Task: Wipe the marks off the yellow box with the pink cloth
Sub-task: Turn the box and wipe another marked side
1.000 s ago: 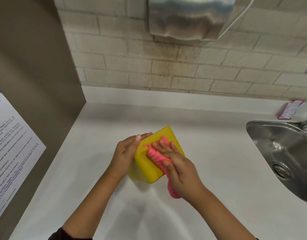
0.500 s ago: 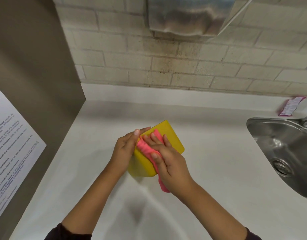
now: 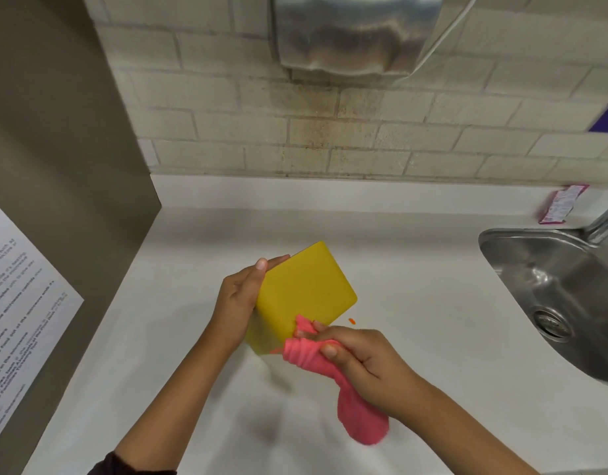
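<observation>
The yellow box (image 3: pixel 306 289) is tilted above the white counter, its broad top face turned toward me and plain yellow where it shows. My left hand (image 3: pixel 239 303) holds its left side, thumb along the upper left edge. My right hand (image 3: pixel 359 358) grips the bunched pink cloth (image 3: pixel 316 358) at the box's near lower corner. The cloth's loose end (image 3: pixel 362 419) hangs down below that hand. A small orange speck (image 3: pixel 352 321) lies on the counter just right of the box.
The white counter (image 3: pixel 415 303) runs back to a brick wall. A steel sink (image 3: pixel 556 303) with a tap is at the right. A metal dispenser (image 3: pixel 350 32) hangs overhead. A brown panel with a printed notice (image 3: pixel 18 303) closes the left side. A pink wrapper (image 3: pixel 561 204) lies behind the sink.
My right hand has drawn the pink cloth down across the top face to the box's near corner. The top face is now uncovered. My left hand kept its hold.
</observation>
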`<action>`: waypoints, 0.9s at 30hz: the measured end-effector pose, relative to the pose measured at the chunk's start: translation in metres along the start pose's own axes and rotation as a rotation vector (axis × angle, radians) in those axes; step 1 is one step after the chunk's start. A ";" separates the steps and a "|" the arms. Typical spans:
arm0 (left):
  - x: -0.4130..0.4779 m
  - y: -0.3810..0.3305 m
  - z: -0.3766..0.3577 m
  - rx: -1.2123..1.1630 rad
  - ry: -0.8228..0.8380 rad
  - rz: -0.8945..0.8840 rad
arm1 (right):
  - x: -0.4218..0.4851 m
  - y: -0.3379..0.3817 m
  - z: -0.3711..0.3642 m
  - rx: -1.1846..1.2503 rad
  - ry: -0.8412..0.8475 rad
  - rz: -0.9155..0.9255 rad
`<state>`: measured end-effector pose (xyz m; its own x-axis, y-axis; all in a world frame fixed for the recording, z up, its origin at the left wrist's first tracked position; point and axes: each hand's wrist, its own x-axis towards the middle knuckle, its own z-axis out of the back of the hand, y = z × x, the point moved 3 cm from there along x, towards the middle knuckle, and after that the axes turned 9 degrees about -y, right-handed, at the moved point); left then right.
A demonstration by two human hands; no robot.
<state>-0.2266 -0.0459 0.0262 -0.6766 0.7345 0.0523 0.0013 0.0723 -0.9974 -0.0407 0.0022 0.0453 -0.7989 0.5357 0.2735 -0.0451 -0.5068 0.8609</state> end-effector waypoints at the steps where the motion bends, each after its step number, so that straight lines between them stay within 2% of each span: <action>1: 0.001 0.000 0.000 0.004 -0.001 -0.001 | -0.003 0.001 0.007 0.054 -0.029 -0.053; 3: 0.002 0.000 0.001 0.018 -0.011 -0.001 | -0.004 0.006 0.022 0.227 -0.177 -0.161; 6: 0.002 -0.001 0.002 0.032 -0.006 -0.006 | 0.002 0.008 0.039 0.500 -0.483 -0.261; 8: 0.000 0.000 0.001 0.028 -0.004 0.004 | 0.009 0.005 0.046 0.622 -0.599 -0.313; 13: 0.000 -0.001 0.000 0.033 -0.001 0.001 | 0.037 -0.001 0.045 0.720 -0.653 -0.403; 18: 0.001 -0.002 -0.002 0.069 0.033 0.007 | 0.049 0.004 0.047 0.282 -0.750 -0.186; 27: 0.001 -0.004 -0.001 0.051 -0.020 -0.008 | 0.045 0.003 0.004 0.270 -0.662 -0.138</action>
<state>-0.2263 -0.0451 0.0298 -0.6907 0.7206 0.0602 -0.0417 0.0434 -0.9982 -0.0746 0.0274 0.0615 -0.2629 0.9224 0.2831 0.0979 -0.2664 0.9589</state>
